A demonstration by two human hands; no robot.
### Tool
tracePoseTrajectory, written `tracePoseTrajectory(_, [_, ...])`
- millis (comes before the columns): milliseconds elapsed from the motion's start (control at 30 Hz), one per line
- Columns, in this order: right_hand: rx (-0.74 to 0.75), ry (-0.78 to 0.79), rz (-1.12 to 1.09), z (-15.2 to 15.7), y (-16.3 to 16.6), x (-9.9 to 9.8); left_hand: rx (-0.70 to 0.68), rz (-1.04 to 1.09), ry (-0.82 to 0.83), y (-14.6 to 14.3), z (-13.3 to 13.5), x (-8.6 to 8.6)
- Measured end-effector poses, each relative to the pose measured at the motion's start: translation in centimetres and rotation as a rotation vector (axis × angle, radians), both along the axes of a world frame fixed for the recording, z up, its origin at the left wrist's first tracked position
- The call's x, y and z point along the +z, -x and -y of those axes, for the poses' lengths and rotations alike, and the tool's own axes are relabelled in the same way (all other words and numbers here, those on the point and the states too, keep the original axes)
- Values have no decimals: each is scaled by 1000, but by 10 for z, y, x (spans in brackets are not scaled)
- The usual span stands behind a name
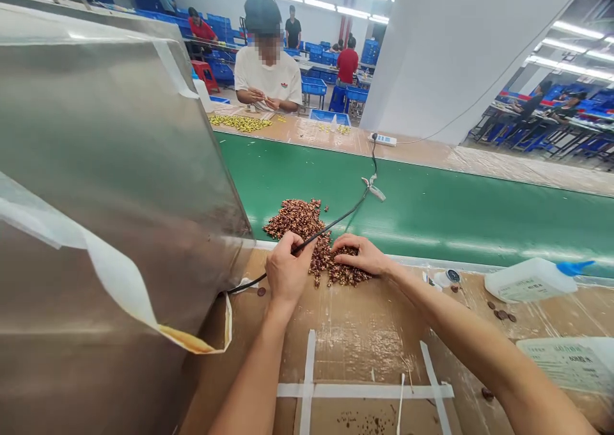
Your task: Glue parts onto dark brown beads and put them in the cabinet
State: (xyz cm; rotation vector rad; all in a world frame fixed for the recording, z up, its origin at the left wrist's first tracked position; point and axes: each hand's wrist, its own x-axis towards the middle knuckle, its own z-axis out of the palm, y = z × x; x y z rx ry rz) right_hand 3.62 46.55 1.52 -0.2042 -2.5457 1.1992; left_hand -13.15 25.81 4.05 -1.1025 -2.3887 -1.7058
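Observation:
A heap of small brown and tan pieces (300, 221) spills from the green belt onto the brown bench in front of me; their kind is too small to make out. My left hand (288, 272) is closed around a black cable (340, 219) that runs slantwise over the heap, its fingertips at the heap's left edge. On the heap's near right side lies my right hand (359, 256), fingers curved and parted from the thumb, touching the pieces. Some of its fingertips are hidden among them.
A big metal box (119, 166) walls off the left. The green conveyor belt (455, 211) crosses ahead. To the right lie a glue bottle with a blue tip (532, 281), a small white container (446, 278) and brown discs (501, 315). A co-worker (268, 70) sits opposite.

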Motion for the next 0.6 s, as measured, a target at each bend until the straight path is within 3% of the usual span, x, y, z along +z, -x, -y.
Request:
tracePoseTrajectory(233, [24, -15, 1, 60, -60, 15, 6, -9, -31, 0, 2, 1])
tracePoseTrajectory(367, [60, -18, 64, 69, -84, 23, 9, -13, -40, -1, 3, -3])
tracePoseTrajectory(467, [-27, -109, 28, 44, -55, 20, -3, -22, -43, -2, 3, -7])
tracePoseTrajectory(600, [-134, -175, -16, -19, 36, -2, -3, -34, -45, -3, 6, -11])
